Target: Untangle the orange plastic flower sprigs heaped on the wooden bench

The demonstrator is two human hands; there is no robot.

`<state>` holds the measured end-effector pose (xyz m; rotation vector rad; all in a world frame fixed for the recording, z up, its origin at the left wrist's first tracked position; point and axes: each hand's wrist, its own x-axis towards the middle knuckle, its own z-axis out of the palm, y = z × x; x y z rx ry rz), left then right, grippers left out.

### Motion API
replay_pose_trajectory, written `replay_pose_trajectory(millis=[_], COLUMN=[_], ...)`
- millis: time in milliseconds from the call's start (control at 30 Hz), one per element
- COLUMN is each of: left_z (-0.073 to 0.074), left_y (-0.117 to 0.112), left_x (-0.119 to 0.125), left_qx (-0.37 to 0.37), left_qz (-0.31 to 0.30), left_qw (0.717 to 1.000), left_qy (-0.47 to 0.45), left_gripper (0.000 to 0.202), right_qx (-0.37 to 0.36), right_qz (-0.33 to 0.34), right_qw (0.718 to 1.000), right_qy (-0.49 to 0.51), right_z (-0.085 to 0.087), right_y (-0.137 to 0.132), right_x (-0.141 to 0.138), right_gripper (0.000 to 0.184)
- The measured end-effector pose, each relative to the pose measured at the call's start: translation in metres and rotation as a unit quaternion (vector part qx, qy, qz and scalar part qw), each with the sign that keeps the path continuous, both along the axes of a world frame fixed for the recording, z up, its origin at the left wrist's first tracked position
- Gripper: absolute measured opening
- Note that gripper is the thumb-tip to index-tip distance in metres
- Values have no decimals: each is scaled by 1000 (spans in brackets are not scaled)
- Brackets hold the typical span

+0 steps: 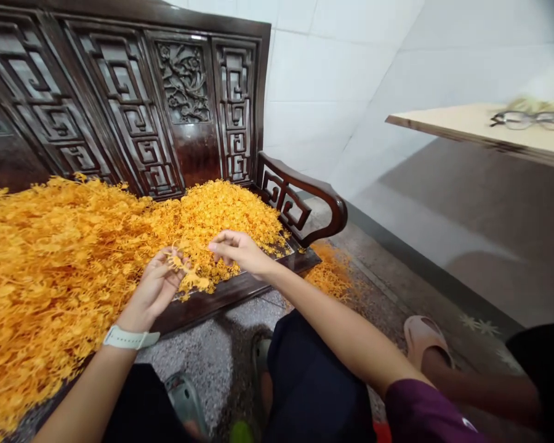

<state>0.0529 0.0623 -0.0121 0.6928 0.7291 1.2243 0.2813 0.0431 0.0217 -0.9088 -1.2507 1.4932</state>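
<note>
My left hand (pixel 160 280), with a pale watch band on its wrist, holds a small orange plastic flower piece (pixel 196 280) by its stem end, above the bench's front edge. To its right, my right hand (pixel 235 251) is closed in a pinch, thumb against fingers, and what it holds, if anything, is too small to make out. Both hands are in front of a heap of loose orange flower pieces (pixel 231 212). A larger heap of tangled orange pieces (pixel 64 258) spreads over the seat on the left.
The dark carved wooden bench (pixel 198 151) has a scrolled armrest (pixel 337 212) on the right. Orange bits (pixel 330 277) lie on the floor below it. A wooden board (pixel 443 120) with glasses (pixel 526 120) juts in at upper right. Another person's sandalled foot (pixel 427 341) is at right.
</note>
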Motion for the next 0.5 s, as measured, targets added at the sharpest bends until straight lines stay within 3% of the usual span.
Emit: replay_pose_trajectory(millis=[133,300,400,500], left_z=[-1,-2,-3,-3], left_y=[-11,-16,-18,-19], left_x=[18,28,32,36], left_qx=[31,38,44,43], left_qz=[-13,5,15,14], left_qw=[999,999,998,998], left_qy=[2,35,38,36], left_gripper=[39,45,49,47], right_qx=[95,162,215,187], right_qz=[19,23,5,6], right_qw=[991,975,962,977], right_qy=[-90,-150,-169,-100], right_z=[-9,-15,-14,-17], right_y=[-7,-13,-14,-9], right_x=[-9,-13,-14,-14], right_gripper=[44,47,31,21])
